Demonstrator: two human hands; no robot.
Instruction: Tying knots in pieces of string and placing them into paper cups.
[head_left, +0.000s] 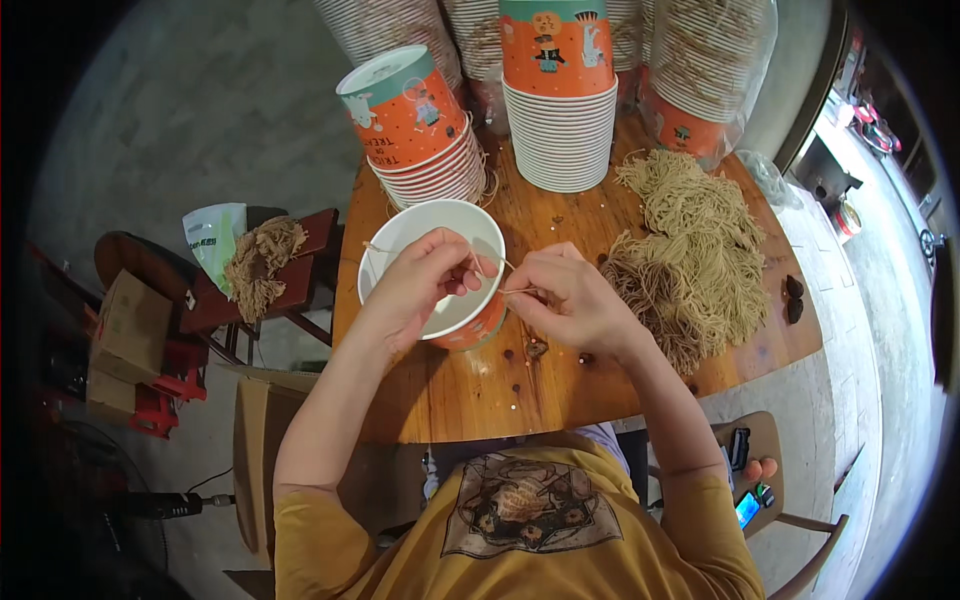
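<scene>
Position of work: the paper bucket (450,220), white inside and orange outside, stood open end up on the counter (410,410), toward the left edge and short of the near edge. A thin cord (515,291) showed at its rim, with one strand at the far-left side and another at the right.

State of hands: my right hand (565,300) was pinched, thumb against forefinger, on the cord just outside the right side of the rim. My left hand (435,275) was above the bucket's mouth, its fingers curled most of the way in. A strand ran at its fingertips; I could not tell whether they gripped it.

Surroundings: a leaning stack (425,115) of orange buckets stood just beyond my bucket, near the left edge. A tall stack (560,135) stood toward the far edge. The loose cord pile (700,235) lay along the right edge.

Cautions, in my judgement:
- Slippage: a light pinch on so thin a cord could have let it escape.
- Rim damage: a hard sideways pull could have creased or torn the paper wall.
- Tipping: the bucket looked light, and neither palm braced it; uneven tension could have tilted it.
- Collision: pushing it toward the far edge could have jostled the leaning stack.
- Tangling: strands drawn carelessly from the pile could have knotted.
</scene>
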